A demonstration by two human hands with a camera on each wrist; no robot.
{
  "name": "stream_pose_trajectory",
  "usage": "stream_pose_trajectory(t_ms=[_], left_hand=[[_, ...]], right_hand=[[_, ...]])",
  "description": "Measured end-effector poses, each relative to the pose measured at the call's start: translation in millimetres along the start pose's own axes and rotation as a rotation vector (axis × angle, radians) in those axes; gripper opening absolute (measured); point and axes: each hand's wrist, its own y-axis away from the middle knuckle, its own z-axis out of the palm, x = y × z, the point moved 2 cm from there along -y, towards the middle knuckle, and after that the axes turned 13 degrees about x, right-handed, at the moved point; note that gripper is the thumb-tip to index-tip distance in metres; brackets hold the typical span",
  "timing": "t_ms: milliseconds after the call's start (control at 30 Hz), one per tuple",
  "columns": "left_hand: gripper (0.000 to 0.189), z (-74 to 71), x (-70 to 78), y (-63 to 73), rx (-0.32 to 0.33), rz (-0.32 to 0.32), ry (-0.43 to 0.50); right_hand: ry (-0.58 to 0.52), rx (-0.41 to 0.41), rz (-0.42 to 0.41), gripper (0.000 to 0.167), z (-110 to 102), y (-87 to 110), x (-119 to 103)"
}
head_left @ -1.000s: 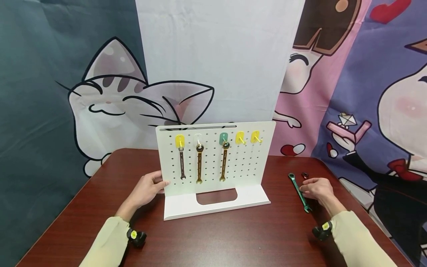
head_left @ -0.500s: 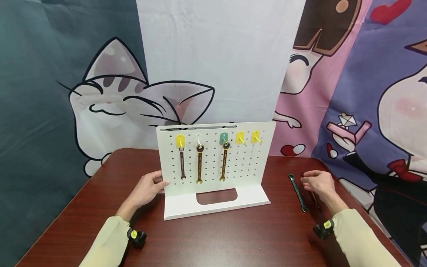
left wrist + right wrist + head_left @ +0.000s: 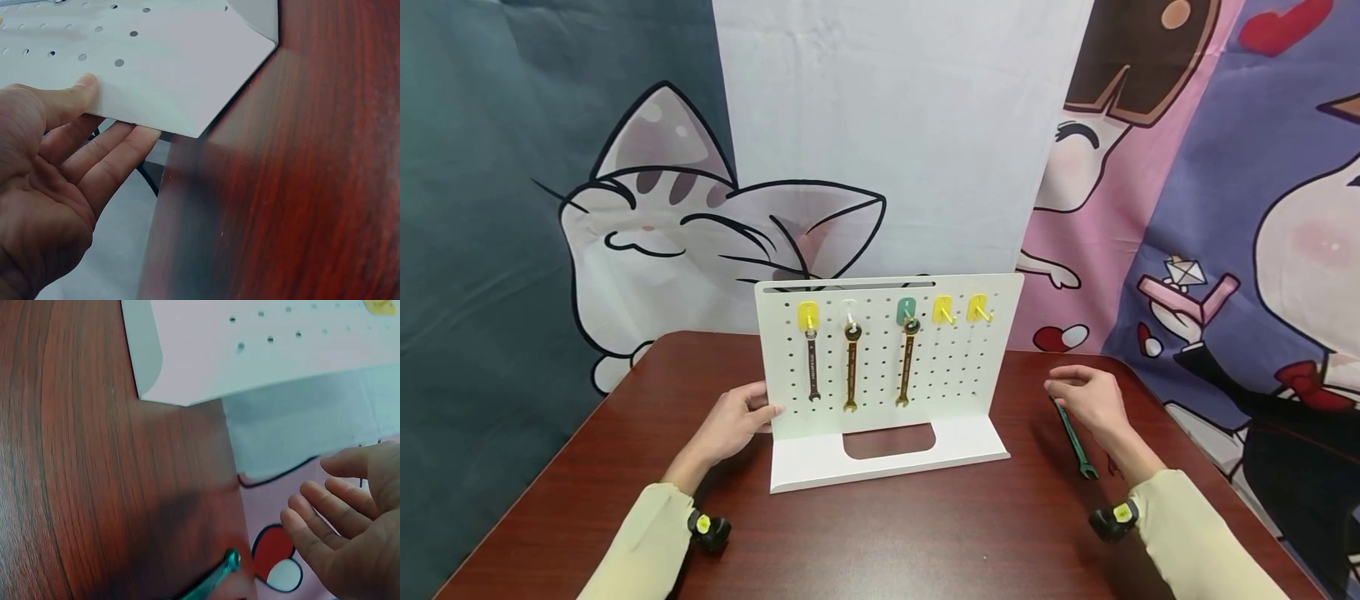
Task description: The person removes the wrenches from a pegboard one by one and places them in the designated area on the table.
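My left hand (image 3: 733, 425) grips the left edge of a white pegboard stand (image 3: 880, 379), thumb in front and fingers behind, as the left wrist view shows. On the board hang a dark wrench (image 3: 813, 371) from a yellow hook, a gold-toned wrench (image 3: 852, 371) from a white hook and another gold-toned wrench (image 3: 907, 371) from a green hook. My right hand (image 3: 1093, 404) hovers over the table's right side with loosely bent fingers and nothing between them. Below it lies a green wrench (image 3: 1077, 442), its far end partly covered. A reddish wrench (image 3: 1112, 467) is mostly hidden by that hand.
Two yellow hooks (image 3: 943, 310) on the board's right part carry nothing. The stand's base (image 3: 966, 442) reaches forward on the dark red wooden table (image 3: 887, 533). A printed cartoon cloth (image 3: 880, 133) hangs behind the table's far edge.
My right hand has moved leftward and farther from me, from beside the green wrench to over its far end. The left hand stays on the board. The head view has shifted slightly.
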Motion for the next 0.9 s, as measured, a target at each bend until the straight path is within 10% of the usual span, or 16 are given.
stream_pose_trajectory(t_ms=[900], left_hand=[[0.037,-0.2,-0.9,0.4,-0.006,0.002,-0.003]], right_hand=[[-0.228,-0.150,-0.092,0.039,31,20.3,-39]])
